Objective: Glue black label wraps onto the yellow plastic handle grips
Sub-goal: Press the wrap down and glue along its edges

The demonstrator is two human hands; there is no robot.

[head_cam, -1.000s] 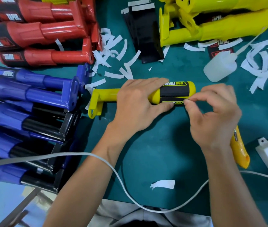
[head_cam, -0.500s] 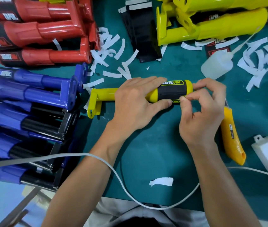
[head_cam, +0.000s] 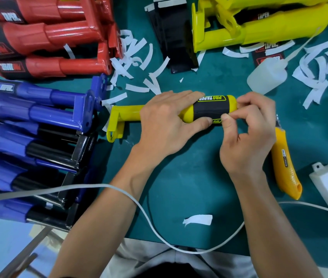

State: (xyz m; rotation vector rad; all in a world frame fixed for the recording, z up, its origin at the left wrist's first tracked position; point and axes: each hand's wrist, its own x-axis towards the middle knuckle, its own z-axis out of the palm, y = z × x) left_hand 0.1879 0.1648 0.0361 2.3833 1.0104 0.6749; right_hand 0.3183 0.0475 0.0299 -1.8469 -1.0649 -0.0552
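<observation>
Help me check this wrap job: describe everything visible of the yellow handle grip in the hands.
The yellow handle grip is glossy plastic, held roughly level over the teal mat, bracket end with a hole pointing left, rounded end right. A black label wrap reading PRO TAPER in yellow circles it near the rounded end. The left hand grips its middle from above; the right hand pinches the wrap's near edge.

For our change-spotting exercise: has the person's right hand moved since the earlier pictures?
Yes, slightly. Against the yellow knife, the right hand has shifted left, uncovering the knife's upper end; it pinches the black label wrap.
</observation>
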